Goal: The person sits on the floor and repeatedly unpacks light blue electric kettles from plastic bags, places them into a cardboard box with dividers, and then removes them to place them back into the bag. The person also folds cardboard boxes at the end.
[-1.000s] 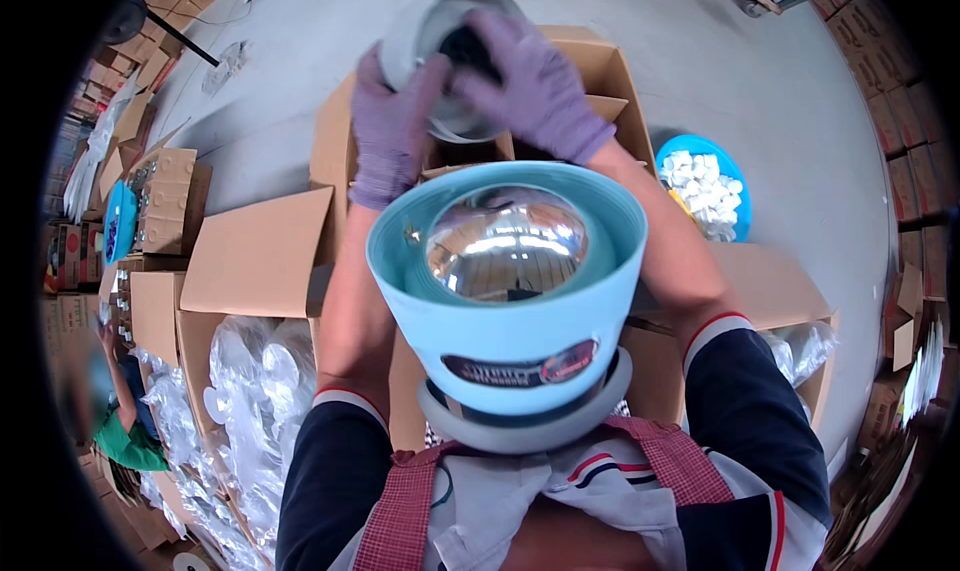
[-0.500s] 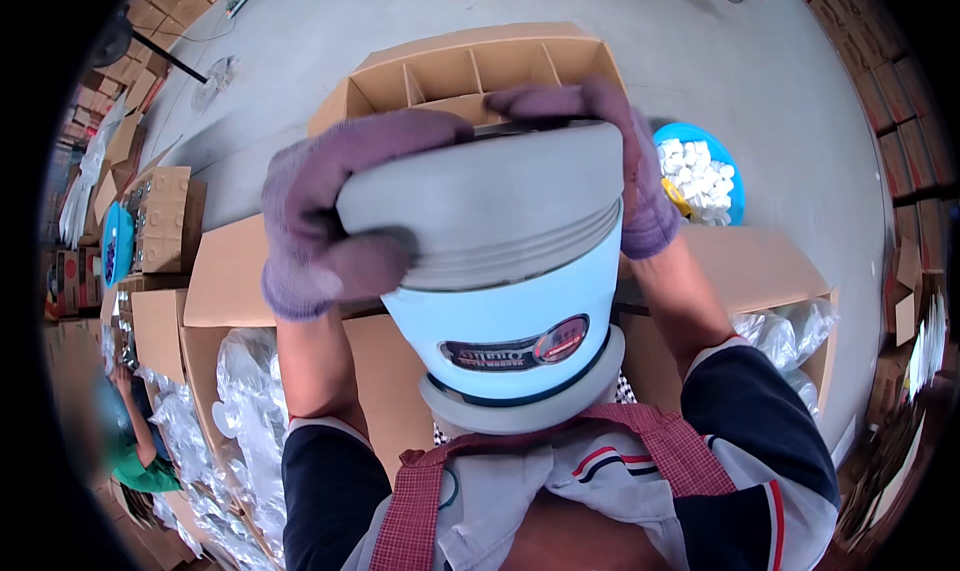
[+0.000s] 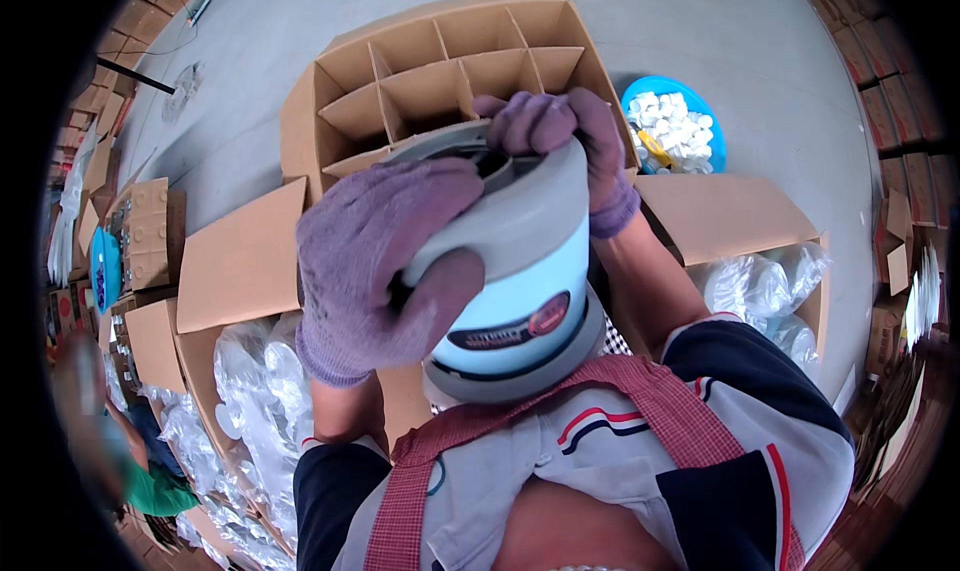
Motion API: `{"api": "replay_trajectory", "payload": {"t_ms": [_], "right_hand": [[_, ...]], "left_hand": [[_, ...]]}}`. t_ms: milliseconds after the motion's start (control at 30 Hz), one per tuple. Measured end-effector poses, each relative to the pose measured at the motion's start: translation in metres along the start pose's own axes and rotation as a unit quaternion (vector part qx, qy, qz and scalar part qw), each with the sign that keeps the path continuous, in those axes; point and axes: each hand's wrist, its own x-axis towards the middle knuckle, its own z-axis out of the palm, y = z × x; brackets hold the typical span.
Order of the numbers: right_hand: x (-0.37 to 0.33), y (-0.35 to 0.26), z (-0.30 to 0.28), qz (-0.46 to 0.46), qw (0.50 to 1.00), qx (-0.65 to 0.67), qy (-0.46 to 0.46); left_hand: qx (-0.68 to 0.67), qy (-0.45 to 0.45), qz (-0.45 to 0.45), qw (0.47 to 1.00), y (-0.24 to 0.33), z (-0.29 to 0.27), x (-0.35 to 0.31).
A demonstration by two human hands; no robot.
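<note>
A light blue insulated jug (image 3: pixel 485 343) stands upright against my apron, its grey base (image 3: pixel 535 383) close to my chest. Its grey top part (image 3: pixel 540 221) sits down on the blue body, with a dark opening partly hidden by my fingers. My left hand (image 3: pixel 395 256), in a purple knit glove, wraps round the top's left side, thumb in front. Gloved likewise, my right hand (image 3: pixel 565 136) curls its fingers over the far right rim. The jug's far side is hidden.
Beyond the jug stands a divided carton (image 3: pixel 430 81). A blue basin (image 3: pixel 715 136) of small white pieces is on the floor to its right. Cartons with clear plastic-wrapped items (image 3: pixel 765 296) flank me. A person in green (image 3: pixel 155 491) is at far left.
The grey top has come down onto the body, and its ridged lower rings no longer show. My left hand has shifted nearer with it. More of the divided carton is visible.
</note>
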Motion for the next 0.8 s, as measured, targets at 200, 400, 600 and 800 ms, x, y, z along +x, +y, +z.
{"api": "replay_trajectory", "payload": {"t_ms": [200, 400, 600, 800], "right_hand": [[0.009, -0.055, 0.045, -0.111, 0.918, -0.355, -0.134], [0.037, -0.056, 0.021, 0.141, 0.987, -0.065, 0.035], [0.025, -0.087, 0.058, 0.054, 0.949, -0.295, -0.093], [0.048, -0.112, 0.05, 0.254, 0.886, -0.325, -0.21]], "left_hand": [[-0.136, 0.048, -0.08, 0.986, -0.043, -0.017, -0.034], [-0.098, 0.078, -0.046, 0.991, -0.02, -0.009, 0.006], [-0.234, 0.095, -0.172, 0.952, -0.091, -0.005, -0.037], [-0.347, 0.071, -0.054, 0.934, -0.047, 0.002, -0.016]]}}
